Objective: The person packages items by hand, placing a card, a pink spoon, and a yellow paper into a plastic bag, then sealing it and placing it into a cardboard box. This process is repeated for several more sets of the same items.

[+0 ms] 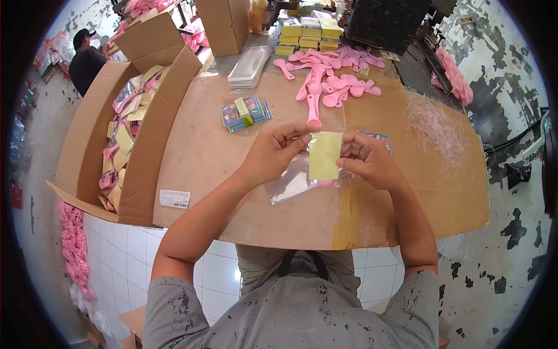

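Observation:
A pale yellow card (pixel 325 157) is held upright over the middle of the table. My left hand (pixel 278 150) is closed, pinching near the card's upper left edge. At its right edge, the fingers of my right hand (pixel 369 160) are closed on it. Clear film shows around the card, but I cannot tell whether it is inside a bag. A bit of pink shows just under its lower edge. Clear plastic bags (pixel 293 181) lie beneath my hands. Just beyond my fingertips, a pink spoon (pixel 313 111) points toward me. Blue printed cards (pixel 381 139) are partly hidden behind my right hand.
Pink spoons (pixel 343 60) are heaped at the back, near stacked yellow-topped cards (pixel 311 30). Clear sleeves (pixel 250 67) and a blue card stack (pixel 256 111) lie left. An open carton (pixel 142 151) holds packed pieces. Shredded film (pixel 436 125) lies right. A person (pixel 86 61) is far left.

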A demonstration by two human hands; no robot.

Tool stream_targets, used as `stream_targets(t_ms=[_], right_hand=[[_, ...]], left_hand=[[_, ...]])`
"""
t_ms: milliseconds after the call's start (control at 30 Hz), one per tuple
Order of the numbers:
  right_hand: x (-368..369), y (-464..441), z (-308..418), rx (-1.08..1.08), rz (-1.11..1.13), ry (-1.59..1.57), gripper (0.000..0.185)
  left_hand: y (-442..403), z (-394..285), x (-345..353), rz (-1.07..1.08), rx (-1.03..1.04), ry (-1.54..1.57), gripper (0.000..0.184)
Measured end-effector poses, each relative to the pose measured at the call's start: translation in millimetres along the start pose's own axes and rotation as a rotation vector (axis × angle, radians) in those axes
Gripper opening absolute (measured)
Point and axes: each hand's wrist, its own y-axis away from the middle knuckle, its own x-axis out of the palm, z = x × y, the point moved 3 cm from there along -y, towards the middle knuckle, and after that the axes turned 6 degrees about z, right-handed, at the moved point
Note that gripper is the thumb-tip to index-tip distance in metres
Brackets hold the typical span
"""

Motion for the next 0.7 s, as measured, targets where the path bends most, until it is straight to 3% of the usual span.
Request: stream_targets(t_ms=[100, 200, 300, 367, 433, 533, 633, 700], right_hand=[[-4.8, -2.0, 6.0, -0.037, -0.01, -0.013, 0.04], [-5.3, -0.6, 16.8, -0.115, 0.018, -0.036, 0.04], [-20.7, 3.9, 29.3, -0.13, -0.062, 0.137, 0.038], [-43.1, 9.9, 30.8, -0.103, -0.161, 0.357, 0.036], [-67.2, 18.9, 28.3, -0.059, -0.258, 0.608, 0.035], [-88.9, 30.1, 11.7, -0.017, -0.31, 0.751, 0.037], [-97.2, 36.8, -10.2, -0.096, -0.364, 1.13, 0.035], [-99.7, 35.5, -20.4, -0.012, -0.313, 1.037, 0.033]], left_hand=[[-1.6, -2.7, 8.6, -0.045, 0.133, 0.25, 0.033], [5.4, -8.0, 5.7, 0.178, -0.043, -0.023, 0.037], [3.2, -18.3, -8.8, 0.186, -0.119, 0.014, 0.04], [4.1, -18.8, -42.7, -0.204, 0.027, 0.066, 0.041], [6.1, -41.5, -67.6, -0.662, 0.525, 0.471, 0.037], [2.2, -31.8, -85.8, -0.617, 0.583, 0.611, 0.036], [-6.5, -0.1, -54.6, -0.451, 0.102, -0.242, 0.037], [-2.6, 4.7, -25.5, -0.195, 0.08, -0.675, 0.037]])
